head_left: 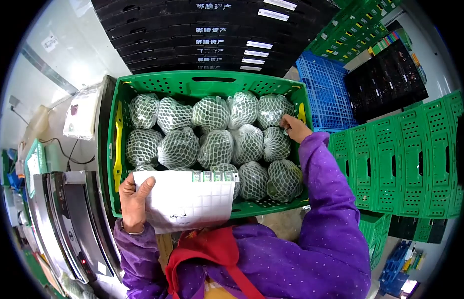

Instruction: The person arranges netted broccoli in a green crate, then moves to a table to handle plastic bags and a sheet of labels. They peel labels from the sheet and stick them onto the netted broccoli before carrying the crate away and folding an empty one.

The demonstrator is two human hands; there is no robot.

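Observation:
A green plastic crate (207, 82) in front of me holds several round green fruits wrapped in white foam netting (212, 113). My left hand (135, 202) grips a white label sheet (187, 199) by its left edge, with a row of small green-printed stickers (214, 176) along its top. That sheet lies over the crate's near rim. My right hand (293, 128) reaches to the crate's far right corner, fingers pinched on a netted fruit (277, 143) there. Whether a sticker is between the fingertips cannot be told. Both arms wear purple dotted sleeves.
A stack of black crates (212, 35) stands behind the green crate. Blue crates (324, 92), green folded crates (401, 159) and more black ones (384, 82) fill the right side. A metal scale or machine (67, 219) and a bagged item (82, 112) sit to the left.

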